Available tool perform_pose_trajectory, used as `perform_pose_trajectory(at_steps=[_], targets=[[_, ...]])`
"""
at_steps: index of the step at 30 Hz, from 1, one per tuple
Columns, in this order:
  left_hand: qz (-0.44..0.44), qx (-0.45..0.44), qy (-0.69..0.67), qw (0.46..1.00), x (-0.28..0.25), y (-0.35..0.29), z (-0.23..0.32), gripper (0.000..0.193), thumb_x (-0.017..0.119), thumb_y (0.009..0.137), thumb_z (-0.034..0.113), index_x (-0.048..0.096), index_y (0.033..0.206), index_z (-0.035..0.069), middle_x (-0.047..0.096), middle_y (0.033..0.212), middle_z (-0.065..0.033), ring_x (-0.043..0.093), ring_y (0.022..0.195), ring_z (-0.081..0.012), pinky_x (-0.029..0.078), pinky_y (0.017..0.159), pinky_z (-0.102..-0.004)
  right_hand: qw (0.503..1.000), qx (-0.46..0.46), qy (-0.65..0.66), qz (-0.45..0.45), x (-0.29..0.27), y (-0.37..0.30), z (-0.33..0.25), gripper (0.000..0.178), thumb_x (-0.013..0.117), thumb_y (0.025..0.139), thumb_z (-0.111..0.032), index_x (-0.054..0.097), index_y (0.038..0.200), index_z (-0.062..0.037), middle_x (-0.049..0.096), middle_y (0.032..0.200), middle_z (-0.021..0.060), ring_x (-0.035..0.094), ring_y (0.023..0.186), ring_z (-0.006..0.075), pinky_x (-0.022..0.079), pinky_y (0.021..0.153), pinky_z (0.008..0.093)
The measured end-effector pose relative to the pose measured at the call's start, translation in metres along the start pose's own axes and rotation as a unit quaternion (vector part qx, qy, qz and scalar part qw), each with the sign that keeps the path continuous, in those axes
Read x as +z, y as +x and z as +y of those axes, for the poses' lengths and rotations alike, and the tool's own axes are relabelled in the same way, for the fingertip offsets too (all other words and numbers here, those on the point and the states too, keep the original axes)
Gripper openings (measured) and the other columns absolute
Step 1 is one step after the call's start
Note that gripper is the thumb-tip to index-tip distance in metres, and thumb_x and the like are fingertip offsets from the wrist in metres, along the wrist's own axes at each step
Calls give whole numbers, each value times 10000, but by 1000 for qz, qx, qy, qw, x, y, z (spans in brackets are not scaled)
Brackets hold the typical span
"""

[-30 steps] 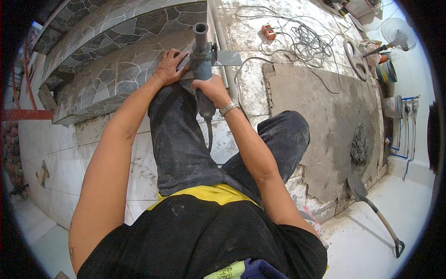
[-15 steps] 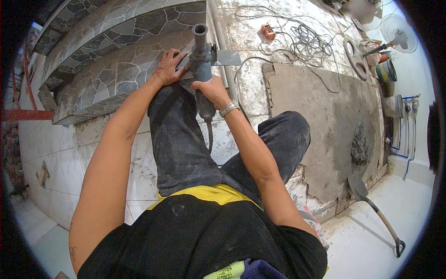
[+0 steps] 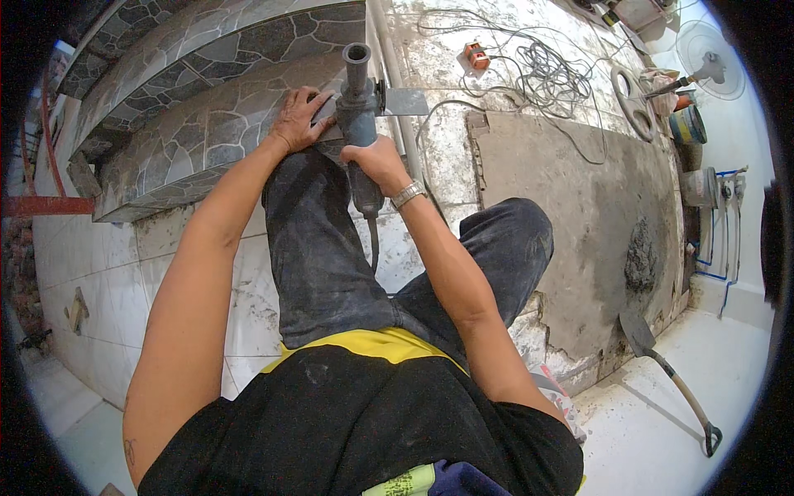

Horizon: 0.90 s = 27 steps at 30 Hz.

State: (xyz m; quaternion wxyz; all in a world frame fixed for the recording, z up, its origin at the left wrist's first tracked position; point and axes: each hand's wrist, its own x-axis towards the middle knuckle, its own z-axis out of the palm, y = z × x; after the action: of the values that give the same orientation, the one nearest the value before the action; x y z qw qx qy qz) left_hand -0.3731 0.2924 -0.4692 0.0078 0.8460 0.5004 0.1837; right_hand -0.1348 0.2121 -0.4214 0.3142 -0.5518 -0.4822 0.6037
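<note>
My right hand is wrapped around the body of an angle grinder, whose round side handle points up and away from me. Its power cord runs down between my knees. Spread fingers of my left hand press on a grey tile piece at the edge of the stone-patterned step. The tile's free end sticks out to the right, past the grinder. The disc is mostly hidden behind the tool, so its contact with the tile cannot be made out.
Tangled cable and an orange power box lie on the dusty floor ahead. At right are a mortar patch with a wet heap, a shovel, buckets and a fan. A red metal bar juts in at left.
My hands, the grinder and the tile hold almost the same position. Only at the top right edge have some partly visible shapes shifted.
</note>
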Motion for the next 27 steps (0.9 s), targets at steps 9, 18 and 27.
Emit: perform_pose_trajectory(at_steps=[9, 18, 27], targets=[[1, -3, -4, 1000, 1, 0, 0, 614, 669, 936, 453, 536, 1477, 194, 507, 1340, -161, 473, 1256, -384, 387, 1112, -481, 1000, 1, -14, 6, 0, -3, 3, 311, 792, 719, -176, 693, 921, 38, 694, 830, 60, 623, 690, 146, 507, 634, 320], [-16, -2, -21, 1000, -3, 2, 3, 623, 669, 933, 373, 500, 1497, 168, 487, 1356, -199, 435, 1276, -424, 376, 1123, -514, 1000, -15, -7, 3, 0, -1, 12, 286, 790, 716, -156, 694, 899, 41, 699, 818, 60, 619, 663, 144, 502, 604, 323], [-27, -9, 13, 999, -6, 3, 4, 631, 669, 932, 454, 521, 1486, 191, 508, 1341, -165, 466, 1270, -400, 381, 1119, -490, 998, -63, 20, 13, 0, -11, 7, 311, 785, 711, -146, 686, 932, 50, 705, 848, 83, 635, 705, 163, 519, 662, 328]])
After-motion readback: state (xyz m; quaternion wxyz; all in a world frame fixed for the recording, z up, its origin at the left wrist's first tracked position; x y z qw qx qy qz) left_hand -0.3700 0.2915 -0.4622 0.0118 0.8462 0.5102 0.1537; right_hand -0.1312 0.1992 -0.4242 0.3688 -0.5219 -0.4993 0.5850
